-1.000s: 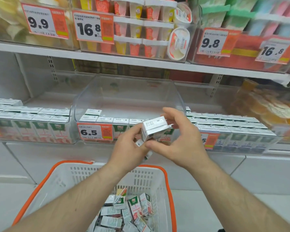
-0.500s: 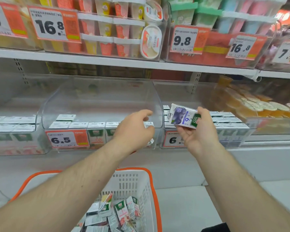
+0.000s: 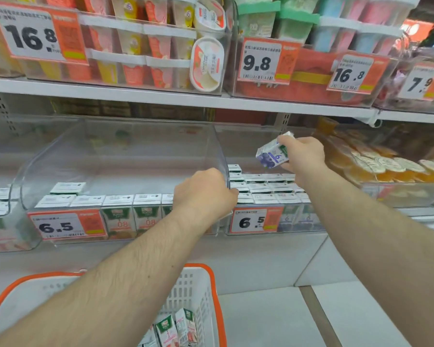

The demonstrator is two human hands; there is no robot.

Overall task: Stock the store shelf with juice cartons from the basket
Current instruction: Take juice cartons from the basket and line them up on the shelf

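Nearest, bottom centre of frame: white basket (image 3: 201,294) with orange rim, a few juice cartons (image 3: 176,329) loose inside, green and white tops with red print, partly cut off by the frame edge and the left forearm.

Mid frame: left hand (image 3: 206,194) was curled, knuckles up, at the front right corner of the centre clear bin (image 3: 120,156). Fingertips hidden, so couldn't tell whether it gripped the bin wall or a carton. That bin had one front row of green-label cartons (image 3: 118,211) plus a single one behind; most of its floor was open.

Right of centre: right hand (image 3: 303,156) pinched a blueberry carton (image 3: 273,152), white with purple fruit and a "6", thumb under and fingers over, tilted top-up. It was held in the air above the right clear bin (image 3: 273,221), which had several rows of cartons (image 3: 266,189) at the front and open room behind them.

Far, top of frame: upper shelf (image 3: 161,96) edge overhanging the bins.
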